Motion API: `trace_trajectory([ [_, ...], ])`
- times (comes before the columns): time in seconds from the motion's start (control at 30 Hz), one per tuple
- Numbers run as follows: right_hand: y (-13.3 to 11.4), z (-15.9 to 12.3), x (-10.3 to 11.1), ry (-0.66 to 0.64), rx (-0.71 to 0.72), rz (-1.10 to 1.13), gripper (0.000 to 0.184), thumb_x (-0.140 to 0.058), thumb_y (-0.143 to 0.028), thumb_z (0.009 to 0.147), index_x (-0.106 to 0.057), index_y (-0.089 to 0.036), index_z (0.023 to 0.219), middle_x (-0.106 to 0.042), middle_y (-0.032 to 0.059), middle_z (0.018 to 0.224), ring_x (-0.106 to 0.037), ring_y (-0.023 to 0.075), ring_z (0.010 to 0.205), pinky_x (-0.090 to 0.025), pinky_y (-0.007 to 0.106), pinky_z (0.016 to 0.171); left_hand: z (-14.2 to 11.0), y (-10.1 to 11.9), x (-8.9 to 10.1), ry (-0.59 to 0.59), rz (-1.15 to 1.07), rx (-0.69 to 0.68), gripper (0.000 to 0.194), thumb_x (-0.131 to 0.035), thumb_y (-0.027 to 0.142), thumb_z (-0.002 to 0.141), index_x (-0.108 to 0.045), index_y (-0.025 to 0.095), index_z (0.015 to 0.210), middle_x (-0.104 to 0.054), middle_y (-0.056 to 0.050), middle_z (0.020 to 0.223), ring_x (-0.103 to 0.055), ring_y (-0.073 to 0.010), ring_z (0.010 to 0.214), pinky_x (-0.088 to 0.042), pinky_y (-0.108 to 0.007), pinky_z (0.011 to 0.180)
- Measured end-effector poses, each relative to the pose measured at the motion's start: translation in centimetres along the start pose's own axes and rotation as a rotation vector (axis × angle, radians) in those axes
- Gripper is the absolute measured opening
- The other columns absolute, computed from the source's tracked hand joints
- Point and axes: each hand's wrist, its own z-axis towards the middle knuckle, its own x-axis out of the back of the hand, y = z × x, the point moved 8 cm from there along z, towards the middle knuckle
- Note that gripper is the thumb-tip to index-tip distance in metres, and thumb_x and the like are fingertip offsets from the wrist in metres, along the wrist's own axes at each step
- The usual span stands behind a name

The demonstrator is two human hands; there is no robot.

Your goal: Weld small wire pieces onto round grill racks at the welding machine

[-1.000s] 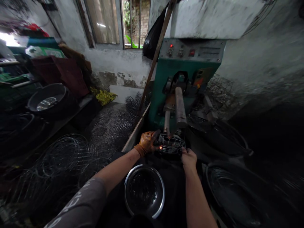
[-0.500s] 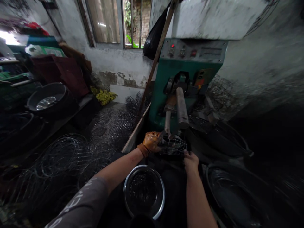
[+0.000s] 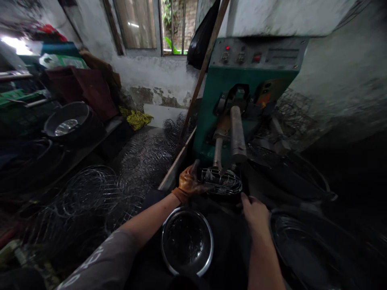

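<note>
My left hand (image 3: 188, 181), in an orange glove, grips the left edge of a small round wire basket (image 3: 222, 182). The basket sits under the metal arms (image 3: 237, 135) of a green welding machine (image 3: 242, 88). My bare right hand (image 3: 255, 211) lies just below and right of the basket, fingers curled, apart from its rim. A shiny steel bowl (image 3: 186, 241) stands between my forearms.
Piles of wire frames (image 3: 99, 197) cover the floor on the left. A dark basin (image 3: 71, 123) stands on a bench at left. Large dark round tubs (image 3: 305, 245) lie on the right. A wooden pole (image 3: 201, 78) leans beside the machine. A barred window (image 3: 172, 24) is in the far wall.
The spark at the basket's left edge has gone out. My right hand has drawn back off the basket's rim, down and to the right. The camera has moved slightly closer.
</note>
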Motion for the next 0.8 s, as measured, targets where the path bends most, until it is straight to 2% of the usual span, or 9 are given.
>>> trace_trajectory([
  [0.07,-2.8,-1.4,0.6,-0.056,0.081,0.023,0.041,-0.052,-0.051,0.084,-0.073,-0.017,0.078,-0.073,0.0164,0.077,-0.070,0.0319,0.084,-0.052,0.038,0.079,0.0,1.0,0.1,0.039,0.021,0.020,0.109,-0.071,0.067,0.072,-0.033,0.012,0.158,-0.055,-0.018,0.148,-0.052,-0.0333,0.138,-0.045,-0.047,0.116],
  [0.13,-6.4,-2.9,0.7,-0.107,0.195,0.106,0.041,-0.050,-0.050,0.084,-0.075,-0.017,0.086,-0.076,0.0162,0.088,-0.071,0.0307,0.090,-0.052,0.036,0.081,0.7,3.7,-0.3,0.002,0.083,-0.103,0.102,-0.070,0.065,0.074,-0.038,0.015,0.157,-0.050,-0.016,0.154,-0.040,-0.0353,0.148,-0.037,-0.050,0.122],
  [0.2,-9.2,-4.1,0.8,-0.117,0.250,0.143,0.042,-0.048,-0.050,0.084,-0.075,-0.018,0.088,-0.076,0.0153,0.087,-0.071,0.0298,0.087,-0.052,0.034,0.077,1.0,6.0,-0.6,-0.043,0.128,-0.232,0.089,-0.064,0.058,0.081,-0.039,0.020,0.157,-0.046,-0.011,0.158,-0.030,-0.0332,0.154,-0.032,-0.050,0.125],
  [0.27,-10.4,-4.8,0.8,-0.109,0.254,0.157,0.041,-0.047,-0.049,0.086,-0.075,-0.018,0.088,-0.076,0.0142,0.082,-0.071,0.0289,0.082,-0.051,0.033,0.073,0.4,6.1,-0.5,-0.014,0.145,-0.245,0.082,-0.060,0.054,0.086,-0.037,0.021,0.158,-0.045,-0.010,0.159,-0.028,-0.0306,0.155,-0.032,-0.049,0.125],
  [0.33,-10.7,-5.1,0.6,-0.127,0.256,0.173,0.039,-0.047,-0.046,0.088,-0.075,-0.019,0.089,-0.075,0.0127,0.079,-0.072,0.0280,0.080,-0.052,0.032,0.071,-1.0,3.8,0.2,0.099,0.146,-0.130,0.088,-0.061,0.057,0.086,-0.033,0.016,0.158,-0.047,-0.015,0.157,-0.032,-0.0319,0.153,-0.035,-0.049,0.123],
  [0.43,-11.6,-5.3,-0.4,-0.191,0.299,0.132,0.036,-0.049,-0.037,0.091,-0.077,-0.016,0.101,-0.078,0.0128,0.090,-0.073,0.0277,0.088,-0.053,0.032,0.080,-3.9,-2.0,0.4,0.223,0.117,0.133,0.104,-0.070,0.068,0.078,-0.031,0.014,0.158,-0.049,-0.021,0.153,-0.046,-0.0355,0.144,-0.040,-0.051,0.120],
  [0.57,-14.7,-5.0,-2.5,-0.249,0.289,-0.150,0.035,-0.049,-0.024,0.099,-0.071,-0.006,0.119,-0.077,0.0191,0.099,-0.073,0.0292,0.094,-0.051,0.033,0.084,-4.5,-7.4,-2.9,-0.002,-0.054,0.335,0.106,-0.085,0.058,0.065,-0.042,0.016,0.152,-0.058,-0.016,0.144,-0.053,-0.0341,0.137,-0.046,-0.048,0.116],
  [0.7,-16.5,-4.9,-3.4,-0.277,0.213,-0.327,0.031,-0.047,-0.022,0.105,-0.072,-0.007,0.113,-0.076,0.0186,0.089,-0.074,0.0276,0.087,-0.048,0.030,0.075,-2.6,-8.2,-4.5,-0.225,-0.165,0.344,0.089,-0.087,0.045,0.066,-0.054,0.017,0.144,-0.067,-0.011,0.135,-0.065,-0.0296,0.123,-0.054,-0.043,0.108],
  [0.8,-15.8,-4.8,-2.6,-0.238,0.200,-0.321,0.030,-0.047,-0.022,0.106,-0.073,-0.009,0.112,-0.075,0.0161,0.090,-0.073,0.0258,0.084,-0.046,0.030,0.073,-1.6,-7.0,-2.7,-0.194,-0.085,0.255,0.085,-0.087,0.043,0.065,-0.059,0.016,0.140,-0.070,-0.011,0.129,-0.068,-0.0295,0.117,-0.056,-0.042,0.103],
])
